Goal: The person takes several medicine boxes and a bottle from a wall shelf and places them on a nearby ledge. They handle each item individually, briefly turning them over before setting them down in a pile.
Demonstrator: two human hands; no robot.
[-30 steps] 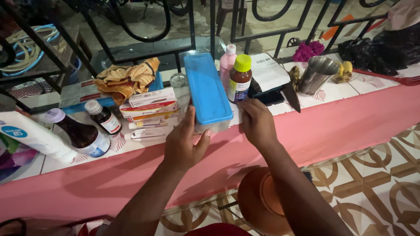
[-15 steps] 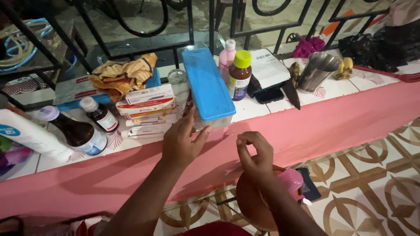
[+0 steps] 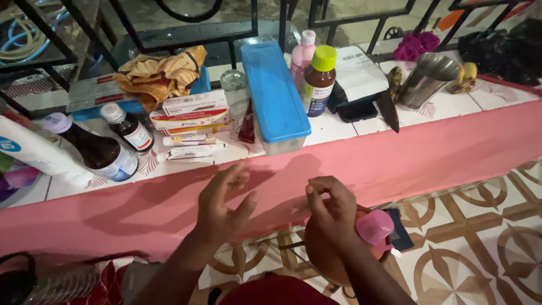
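Note:
My left hand (image 3: 223, 203) hovers open, fingers spread, in front of the pink ledge wall (image 3: 395, 164), holding nothing. My right hand (image 3: 330, 210) is beside it with fingers curled and thumb pressed to the index finger; nothing shows in the pinch. Just under the right wrist sits a pink rounded object (image 3: 374, 227) on a brown-orange round thing (image 3: 316, 257). On the tiled ledge above my hands lies a long clear box with a blue lid (image 3: 274, 90).
The ledge holds a brown bottle with a yellow-green cap (image 3: 320, 82), a pink bottle (image 3: 303, 53), two dark syrup bottles (image 3: 96, 149), medicine boxes (image 3: 192, 113), a white tube (image 3: 34, 151), a crumpled cloth (image 3: 161, 73), a knife (image 3: 388, 107) and a steel cup (image 3: 429, 79). Patterned floor tiles lie at right.
Both hands have drawn back from the blue-lidded box and dropped below the ledge. The right hand curled shut near the pink object; the left hand opened in mid-air.

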